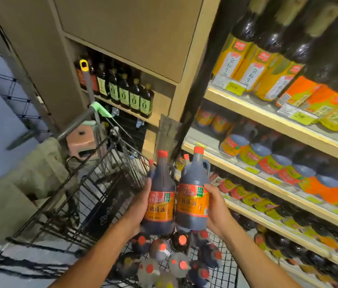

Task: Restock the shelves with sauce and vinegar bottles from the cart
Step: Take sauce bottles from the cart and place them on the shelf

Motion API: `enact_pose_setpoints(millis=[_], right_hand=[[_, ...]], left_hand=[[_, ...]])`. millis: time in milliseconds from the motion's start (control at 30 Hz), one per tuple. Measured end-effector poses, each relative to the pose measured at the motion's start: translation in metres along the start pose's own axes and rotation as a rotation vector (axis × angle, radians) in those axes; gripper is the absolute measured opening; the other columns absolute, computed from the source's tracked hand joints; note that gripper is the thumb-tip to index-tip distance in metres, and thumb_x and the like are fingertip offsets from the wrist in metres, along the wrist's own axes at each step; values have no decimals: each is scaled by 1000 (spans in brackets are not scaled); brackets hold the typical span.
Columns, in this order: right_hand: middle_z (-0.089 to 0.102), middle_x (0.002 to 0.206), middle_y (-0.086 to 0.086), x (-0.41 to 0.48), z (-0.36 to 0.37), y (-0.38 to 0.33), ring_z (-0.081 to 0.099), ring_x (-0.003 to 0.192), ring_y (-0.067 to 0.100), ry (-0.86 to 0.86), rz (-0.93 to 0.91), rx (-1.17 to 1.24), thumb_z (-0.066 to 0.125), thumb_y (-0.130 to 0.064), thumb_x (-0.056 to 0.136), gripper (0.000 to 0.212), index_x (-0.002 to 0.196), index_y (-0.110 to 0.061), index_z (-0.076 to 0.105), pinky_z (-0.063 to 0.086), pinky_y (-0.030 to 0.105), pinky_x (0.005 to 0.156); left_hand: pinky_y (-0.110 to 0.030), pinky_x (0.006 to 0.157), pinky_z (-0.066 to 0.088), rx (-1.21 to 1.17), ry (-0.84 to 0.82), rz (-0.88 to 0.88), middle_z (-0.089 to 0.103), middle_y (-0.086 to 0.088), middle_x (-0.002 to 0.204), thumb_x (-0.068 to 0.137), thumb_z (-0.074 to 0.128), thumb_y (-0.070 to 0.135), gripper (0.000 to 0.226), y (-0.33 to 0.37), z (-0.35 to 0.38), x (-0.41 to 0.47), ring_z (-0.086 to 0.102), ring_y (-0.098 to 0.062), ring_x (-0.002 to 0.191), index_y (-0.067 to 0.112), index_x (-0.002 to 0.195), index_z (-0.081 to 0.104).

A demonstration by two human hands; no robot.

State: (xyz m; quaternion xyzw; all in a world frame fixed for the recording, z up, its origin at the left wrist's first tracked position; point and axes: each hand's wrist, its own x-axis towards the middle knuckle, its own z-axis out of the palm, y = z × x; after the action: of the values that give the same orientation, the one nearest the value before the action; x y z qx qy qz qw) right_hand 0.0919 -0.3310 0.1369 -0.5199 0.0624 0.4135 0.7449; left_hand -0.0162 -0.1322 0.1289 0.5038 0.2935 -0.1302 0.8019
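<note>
Two dark sauce jugs with red caps and orange labels are held up side by side above the black wire cart [93, 183]. My left hand [141, 206] grips the left sauce jug [161, 196] from its left side. My right hand [216, 208] grips the right sauce jug [193, 196], which has a moulded handle, from its right side. More red caps show just behind the two jugs; whether those bottles are held too I cannot tell. Several more red-capped bottles [174, 260] lie in the cart basket below my wrists. The wooden shelves [267, 163] at right are lined with similar jugs.
A dark post [201, 80] runs up between the cart and the shelves. Tall yellow-labelled bottles [253, 65] fill the upper shelf. Green-labelled bottles [132, 98] stand in a farther alcove. A pink stool [81, 140] and a grey-handled tool with a yellow tip [87, 80] stand beyond the cart.
</note>
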Motion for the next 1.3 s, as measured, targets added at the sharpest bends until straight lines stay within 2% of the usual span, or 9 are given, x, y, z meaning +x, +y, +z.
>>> enact_pose_setpoints(millis=[133, 267, 433, 533, 667, 800, 933, 1100, 1300], right_hand=[[70, 111, 25, -39, -32, -9, 68, 94, 38, 84, -37, 45, 92, -44, 50, 83, 120, -4, 69, 49, 52, 94], [68, 113, 27, -87, -73, -14, 68, 95, 40, 167, -101, 104, 92, -44, 51, 82, 120, -6, 69, 50, 52, 93], [72, 100, 20, -160, -123, -16, 71, 83, 33, 283, -166, 261, 84, -39, 68, 57, 114, -8, 68, 57, 44, 80], [72, 111, 23, -208, -152, -11, 73, 92, 35, 355, -172, 290, 98, -46, 49, 86, 120, -9, 68, 55, 48, 87], [75, 106, 22, -277, -191, -1, 76, 86, 33, 480, -213, 282, 98, -46, 45, 96, 125, -10, 62, 62, 42, 70], [75, 106, 20, -348, -234, 13, 73, 90, 33, 608, -276, 332, 80, -42, 69, 73, 131, -11, 58, 57, 46, 85], [77, 100, 17, -422, -269, 32, 75, 87, 30, 687, -341, 377, 63, -41, 82, 50, 125, -15, 60, 61, 42, 75], [74, 115, 17, -500, -308, 62, 72, 106, 35, 826, -420, 405, 65, -44, 82, 58, 133, -18, 57, 60, 43, 81], [76, 108, 12, -564, -338, 95, 73, 102, 33, 1011, -451, 482, 62, -56, 77, 60, 127, -22, 60, 59, 46, 82]], left_hand=[[-54, 105, 51, 14, -49, -7, 72, -8, 126, 85, 38, 84, 77, -7, 42, -2, 71, -27, 114, 31, 136, 60], [-61, 105, 49, 63, -99, -23, 72, -14, 125, 84, 39, 85, 82, -17, 88, -6, 70, -35, 114, 26, 137, 60], [-44, 78, 62, 137, -156, -11, 77, -16, 107, 74, 42, 87, 88, -37, 159, -23, 76, -32, 95, 18, 125, 65], [-37, 58, 62, 150, -194, -73, 77, -18, 86, 90, 39, 71, 69, -54, 209, -36, 76, -28, 69, 11, 105, 70], [-52, 87, 60, 233, -289, -141, 74, -25, 109, 78, 47, 73, 84, -84, 271, -53, 73, -40, 99, 5, 123, 67], [-41, 76, 61, 348, -385, -95, 78, -17, 103, 75, 52, 69, 74, -115, 332, -70, 77, -33, 93, 14, 123, 65], [-47, 89, 60, 383, -541, -71, 75, -17, 115, 82, 62, 54, 66, -153, 390, -92, 74, -33, 106, 16, 135, 55], [-53, 97, 57, 500, -659, -96, 76, -15, 112, 79, 65, 56, 68, -201, 457, -121, 75, -33, 103, 18, 134, 54], [-51, 97, 57, 636, -791, -129, 78, -11, 108, 73, 65, 64, 73, -246, 525, -144, 76, -30, 100, 22, 133, 56]])
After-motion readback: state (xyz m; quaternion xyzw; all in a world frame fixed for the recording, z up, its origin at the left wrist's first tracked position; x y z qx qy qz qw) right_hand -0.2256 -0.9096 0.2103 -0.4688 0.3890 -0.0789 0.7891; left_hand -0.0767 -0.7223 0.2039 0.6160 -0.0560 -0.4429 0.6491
